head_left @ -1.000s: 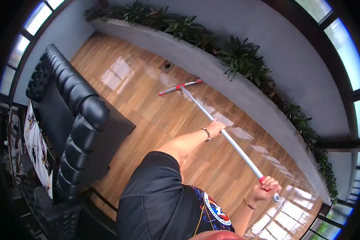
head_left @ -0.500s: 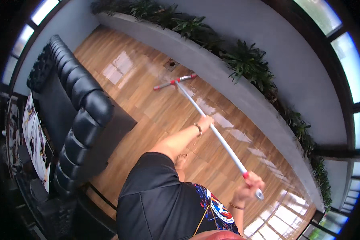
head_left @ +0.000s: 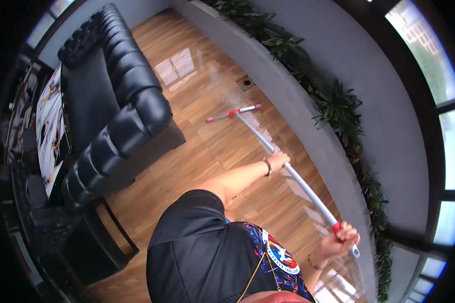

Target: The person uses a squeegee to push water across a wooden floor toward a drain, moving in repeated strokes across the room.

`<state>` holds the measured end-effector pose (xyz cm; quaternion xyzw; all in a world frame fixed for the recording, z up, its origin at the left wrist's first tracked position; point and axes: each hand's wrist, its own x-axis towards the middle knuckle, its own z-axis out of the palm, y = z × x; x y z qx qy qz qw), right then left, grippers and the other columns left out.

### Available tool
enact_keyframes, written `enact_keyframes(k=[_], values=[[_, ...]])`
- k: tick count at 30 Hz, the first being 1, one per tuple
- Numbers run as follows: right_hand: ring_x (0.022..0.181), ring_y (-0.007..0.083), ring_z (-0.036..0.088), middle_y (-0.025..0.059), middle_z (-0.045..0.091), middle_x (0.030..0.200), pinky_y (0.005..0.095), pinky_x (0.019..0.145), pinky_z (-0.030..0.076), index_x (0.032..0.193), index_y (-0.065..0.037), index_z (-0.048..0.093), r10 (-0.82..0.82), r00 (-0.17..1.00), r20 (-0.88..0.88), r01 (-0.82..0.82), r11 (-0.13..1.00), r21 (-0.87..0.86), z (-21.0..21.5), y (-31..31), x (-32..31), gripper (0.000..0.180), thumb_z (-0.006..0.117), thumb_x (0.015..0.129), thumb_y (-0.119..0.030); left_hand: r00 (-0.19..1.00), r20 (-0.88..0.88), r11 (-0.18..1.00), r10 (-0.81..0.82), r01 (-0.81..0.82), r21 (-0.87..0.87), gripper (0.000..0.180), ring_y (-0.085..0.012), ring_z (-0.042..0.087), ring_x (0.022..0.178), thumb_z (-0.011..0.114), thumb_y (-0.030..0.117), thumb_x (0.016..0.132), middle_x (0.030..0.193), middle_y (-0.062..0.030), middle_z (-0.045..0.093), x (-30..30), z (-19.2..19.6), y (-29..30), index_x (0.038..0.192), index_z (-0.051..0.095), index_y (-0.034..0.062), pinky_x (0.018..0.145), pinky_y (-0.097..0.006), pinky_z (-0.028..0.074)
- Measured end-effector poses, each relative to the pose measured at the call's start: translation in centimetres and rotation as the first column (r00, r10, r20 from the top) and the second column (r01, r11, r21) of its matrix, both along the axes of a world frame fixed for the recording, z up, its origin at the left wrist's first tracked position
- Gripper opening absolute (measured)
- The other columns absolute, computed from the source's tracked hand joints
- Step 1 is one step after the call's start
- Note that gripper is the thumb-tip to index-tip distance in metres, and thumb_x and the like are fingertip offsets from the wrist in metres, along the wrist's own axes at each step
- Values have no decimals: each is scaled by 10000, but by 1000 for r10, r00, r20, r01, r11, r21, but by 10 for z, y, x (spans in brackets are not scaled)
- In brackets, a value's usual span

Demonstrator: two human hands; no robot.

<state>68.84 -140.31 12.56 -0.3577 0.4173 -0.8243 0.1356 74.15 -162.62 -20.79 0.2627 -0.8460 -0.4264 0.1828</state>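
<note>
I hold a floor squeegee by its long grey-white pole [head_left: 308, 191] with both hands. My left hand [head_left: 277, 161] is closed round the middle of the pole, a bracelet on its wrist. Closer to me, my right hand [head_left: 340, 240] grips the red collar close to the pole's tip, which sticks out past the fist. The squeegee head [head_left: 246, 109], a narrow bar with a red joint and red ends, rests on the wet wood-look floor [head_left: 207, 146]. A square floor drain [head_left: 245, 83] with a dark round hole lies just beyond the head.
A low grey planter wall [head_left: 283, 86] with green plants [head_left: 338, 108] curves along the right. On the left stands a tufted black sofa [head_left: 141, 108], with a black seat [head_left: 93, 247] nearer me and a marble-patterned tabletop [head_left: 49, 131] behind.
The squeegee head has moved back from the drain and a little to the left. Both hands keep their hold on the pole. The whole view has shifted, showing more of the sofa.
</note>
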Motion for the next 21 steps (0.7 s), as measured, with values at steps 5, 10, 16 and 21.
enact_keyframes(k=[5,10,16,21], values=[[606,150,430,20,436,626,339,722,426,700,-75,444,60,973,-224,-15,981,195,-40,-69,4,288,532,925,-233,909,23,897,416,-406,-172,56,-284,595,779,605,187,709,707,-90,594,33,-19,-94,671,616,148,690,-418,454],[475,98,347,2,390,592,238,481,326,670,-92,386,262,906,-331,-313,943,-112,74,-47,-83,351,484,949,-281,995,-89,919,49,-80,-387,153,-249,581,787,657,212,691,758,-33,578,-24,109,-55,779,568,124,723,-391,440],[409,52,347,-41,396,574,210,429,299,624,-137,374,593,778,-208,-626,757,-188,168,-92,-172,358,521,916,-283,968,-192,959,159,-198,-205,248,-276,580,781,664,262,741,772,-80,565,-7,134,6,847,499,111,697,-413,452],[378,26,317,-40,364,586,187,338,303,735,-103,425,739,669,-81,-742,659,-121,140,-201,-192,264,534,934,-240,960,-39,956,276,-270,114,219,-347,574,741,618,279,804,748,-129,552,19,110,24,825,474,115,634,-463,441]])
